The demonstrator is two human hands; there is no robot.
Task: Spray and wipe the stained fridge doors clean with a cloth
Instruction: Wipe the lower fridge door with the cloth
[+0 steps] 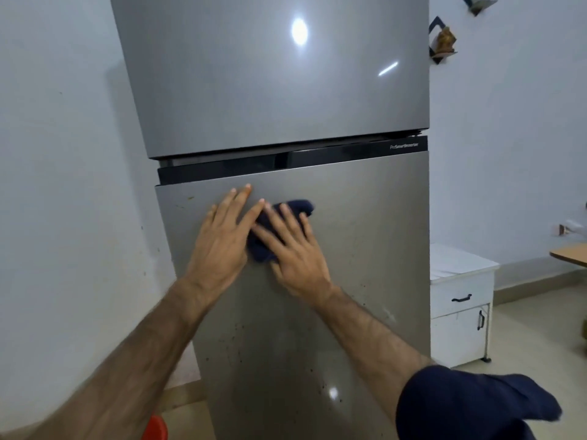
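A grey two-door fridge (286,90) fills the view, its lower door (365,249) speckled with dark spots toward 6 o'clock. At 3 o'clock stands a white cabinet (460,300). The left hand (222,239) lies flat on the lower door, grip open, fingers straight. The right hand (293,249), just beside it, presses a dark blue cloth (298,206) against the door with spread fingers.
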